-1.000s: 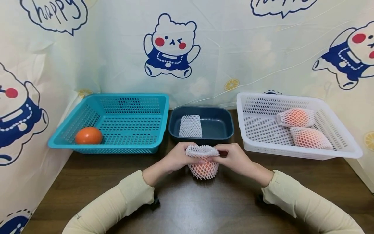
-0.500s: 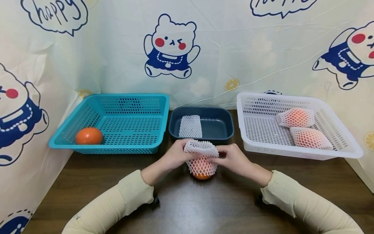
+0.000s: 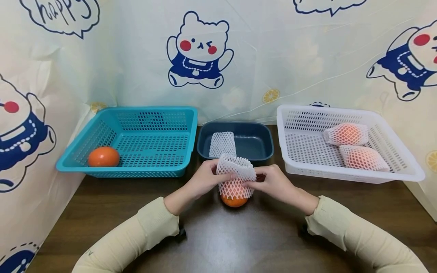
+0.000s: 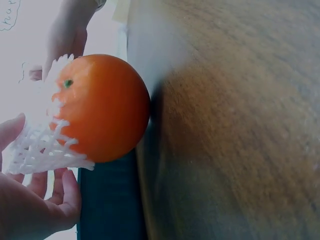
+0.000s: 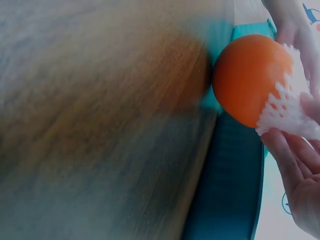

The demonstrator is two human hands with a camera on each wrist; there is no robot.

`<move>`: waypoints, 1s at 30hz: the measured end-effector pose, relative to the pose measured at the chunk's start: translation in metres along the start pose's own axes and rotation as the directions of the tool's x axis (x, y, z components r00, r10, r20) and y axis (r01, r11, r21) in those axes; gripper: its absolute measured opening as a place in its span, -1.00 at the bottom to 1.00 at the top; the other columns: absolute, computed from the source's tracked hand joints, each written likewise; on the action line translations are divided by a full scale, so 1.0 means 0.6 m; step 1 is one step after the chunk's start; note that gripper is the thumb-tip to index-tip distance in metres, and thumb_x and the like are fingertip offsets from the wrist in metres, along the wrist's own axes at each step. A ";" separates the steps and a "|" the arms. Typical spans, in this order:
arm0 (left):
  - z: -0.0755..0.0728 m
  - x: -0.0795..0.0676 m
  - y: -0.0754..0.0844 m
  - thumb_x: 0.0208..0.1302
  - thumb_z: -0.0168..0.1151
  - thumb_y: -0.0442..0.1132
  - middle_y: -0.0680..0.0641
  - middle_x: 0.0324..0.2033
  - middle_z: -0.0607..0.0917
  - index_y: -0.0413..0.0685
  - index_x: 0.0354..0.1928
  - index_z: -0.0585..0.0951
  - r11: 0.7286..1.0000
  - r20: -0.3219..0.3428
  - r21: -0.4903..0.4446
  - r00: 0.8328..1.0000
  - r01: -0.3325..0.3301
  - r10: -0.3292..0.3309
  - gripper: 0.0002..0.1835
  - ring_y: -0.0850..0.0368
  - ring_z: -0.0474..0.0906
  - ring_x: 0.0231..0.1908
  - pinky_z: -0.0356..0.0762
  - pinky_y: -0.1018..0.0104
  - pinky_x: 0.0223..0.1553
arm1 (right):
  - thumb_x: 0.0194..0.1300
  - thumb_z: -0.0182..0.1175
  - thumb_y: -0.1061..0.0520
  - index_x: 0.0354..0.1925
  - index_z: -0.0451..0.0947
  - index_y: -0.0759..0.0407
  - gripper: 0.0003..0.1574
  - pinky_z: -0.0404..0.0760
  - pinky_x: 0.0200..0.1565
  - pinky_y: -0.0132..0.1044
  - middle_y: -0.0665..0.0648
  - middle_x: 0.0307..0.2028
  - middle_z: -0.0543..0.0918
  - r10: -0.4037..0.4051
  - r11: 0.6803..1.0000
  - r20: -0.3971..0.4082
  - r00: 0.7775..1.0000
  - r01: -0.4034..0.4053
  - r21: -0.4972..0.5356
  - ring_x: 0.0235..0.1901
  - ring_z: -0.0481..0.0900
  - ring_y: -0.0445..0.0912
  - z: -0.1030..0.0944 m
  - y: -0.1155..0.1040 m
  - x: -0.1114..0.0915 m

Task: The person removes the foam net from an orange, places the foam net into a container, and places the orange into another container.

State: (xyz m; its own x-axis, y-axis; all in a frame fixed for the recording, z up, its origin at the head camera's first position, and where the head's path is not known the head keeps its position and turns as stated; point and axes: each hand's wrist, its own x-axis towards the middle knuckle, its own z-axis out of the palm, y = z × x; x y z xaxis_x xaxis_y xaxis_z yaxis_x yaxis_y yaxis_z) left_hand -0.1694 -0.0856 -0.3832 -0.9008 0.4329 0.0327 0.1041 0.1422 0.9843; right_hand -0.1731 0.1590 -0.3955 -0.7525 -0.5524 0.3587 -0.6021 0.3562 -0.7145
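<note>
In the head view an orange [image 3: 235, 202] rests on the table, its upper part inside a white foam net sleeve [image 3: 236, 170]. Bare peel shows below the sleeve's edge. My left hand [image 3: 201, 180] pinches the sleeve from the left, thumb across its front. On the right side my right hand [image 3: 278, 185] pinches it too, thumb on the mesh. The left wrist view shows most of the orange [image 4: 107, 107] uncovered, its green stem spot near the net's edge. In the right wrist view the sleeve [image 5: 285, 112] covers just one side of the fruit.
A blue-green basket [image 3: 153, 168] at left holds one bare orange [image 3: 104, 156]. Behind my hands stands a dark blue tray [image 3: 254, 131] with a flat foam net [image 3: 222, 145]. At right, a white basket [image 3: 300, 172] holds two net-wrapped fruits [image 3: 363, 157].
The foam net sleeve has slid upward on the orange with both hands, baring the orange's lower part, which was covered a second ago. The head view has tilted slightly.
</note>
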 end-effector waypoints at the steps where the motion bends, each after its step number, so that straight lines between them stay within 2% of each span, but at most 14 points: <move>1: 0.000 0.000 0.000 0.29 0.43 -0.33 -0.16 0.03 0.71 -0.28 0.19 0.61 1.000 0.001 0.005 1.000 0.009 -0.009 -0.56 0.04 0.61 -0.05 0.63 0.19 0.00 | 0.10 0.57 0.21 -0.18 0.78 0.20 -0.72 0.66 -0.38 -0.34 -0.04 -0.34 0.78 0.000 1.000 -0.014 1.000 0.000 -0.005 -0.45 0.61 -0.29 0.000 -0.001 0.001; 5: 0.002 -0.002 -0.002 0.22 0.49 -0.32 -0.13 0.09 0.66 -0.21 0.30 0.51 0.999 0.036 0.036 0.998 0.041 -0.042 -0.40 0.03 0.57 0.01 0.58 0.16 0.09 | 0.12 0.55 0.25 -0.19 0.77 0.26 -0.75 0.67 -0.35 -0.36 0.04 -0.32 0.79 0.028 1.000 -0.045 0.999 -0.028 0.006 -0.43 0.62 -0.27 -0.002 0.000 0.001; 9: 0.004 0.000 -0.008 0.18 0.51 -0.34 -0.12 0.15 0.63 -0.17 0.36 0.44 0.999 0.114 0.035 0.993 0.025 -0.029 -0.29 0.04 0.55 0.04 0.54 0.16 0.15 | 0.15 0.54 0.23 -0.19 0.76 0.30 -0.75 0.69 -0.30 -0.33 0.10 -0.31 0.79 0.103 0.993 -0.034 0.994 -0.101 0.062 -0.41 0.65 -0.21 -0.005 0.000 0.001; 12: 0.006 0.002 -0.010 0.14 0.53 -0.36 -0.12 0.16 0.63 -0.18 0.37 0.42 0.999 0.153 0.037 0.988 0.011 -0.016 -0.25 0.05 0.56 0.03 0.53 0.18 0.15 | 0.19 0.51 0.22 -0.16 0.74 0.34 -0.73 0.71 -0.25 -0.33 0.14 -0.27 0.79 0.183 0.979 -0.015 0.983 -0.181 0.094 -0.36 0.69 -0.17 -0.008 0.000 0.003; 16: 0.007 0.002 -0.009 0.11 0.54 -0.35 -0.12 0.16 0.62 -0.18 0.38 0.40 0.998 0.161 0.065 0.987 0.011 -0.021 -0.21 0.07 0.56 0.03 0.51 0.19 0.17 | 0.21 0.49 0.22 -0.11 0.73 0.38 -0.69 0.71 -0.21 -0.33 0.17 -0.22 0.79 0.265 0.958 0.008 0.964 -0.264 0.115 -0.31 0.72 -0.14 -0.012 -0.001 0.005; 23: 0.004 0.000 -0.010 0.08 0.57 -0.29 -0.07 0.20 0.60 -0.10 0.44 0.36 0.994 0.157 0.101 0.986 0.044 -0.060 -0.13 0.06 0.54 0.06 0.46 0.11 0.23 | 0.21 0.49 0.22 -0.11 0.72 0.39 -0.69 0.70 -0.23 -0.35 0.17 -0.25 0.78 0.300 0.945 -0.005 0.954 -0.297 0.135 -0.31 0.73 -0.12 -0.013 -0.003 0.007; 30: 0.004 0.000 -0.013 0.13 0.55 -0.26 -0.03 0.18 0.60 -0.09 0.45 0.35 0.988 0.226 0.126 0.968 0.087 -0.114 -0.15 0.05 0.52 0.05 0.42 0.11 0.25 | 0.25 0.47 0.20 -0.11 0.71 0.40 -0.69 0.69 -0.24 -0.36 0.19 -0.26 0.78 0.331 0.934 -0.035 0.943 -0.322 0.152 -0.32 0.72 -0.11 -0.014 -0.005 0.008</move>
State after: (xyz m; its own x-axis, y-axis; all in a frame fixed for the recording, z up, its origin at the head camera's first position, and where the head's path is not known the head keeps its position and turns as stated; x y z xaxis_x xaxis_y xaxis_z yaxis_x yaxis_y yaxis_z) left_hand -0.1691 -0.0847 -0.3915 -0.7883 0.6036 -0.1192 0.0782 0.2904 0.9537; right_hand -0.1769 0.1617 -0.3866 -0.9180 -0.3769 0.1229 -0.2799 0.3965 -0.8743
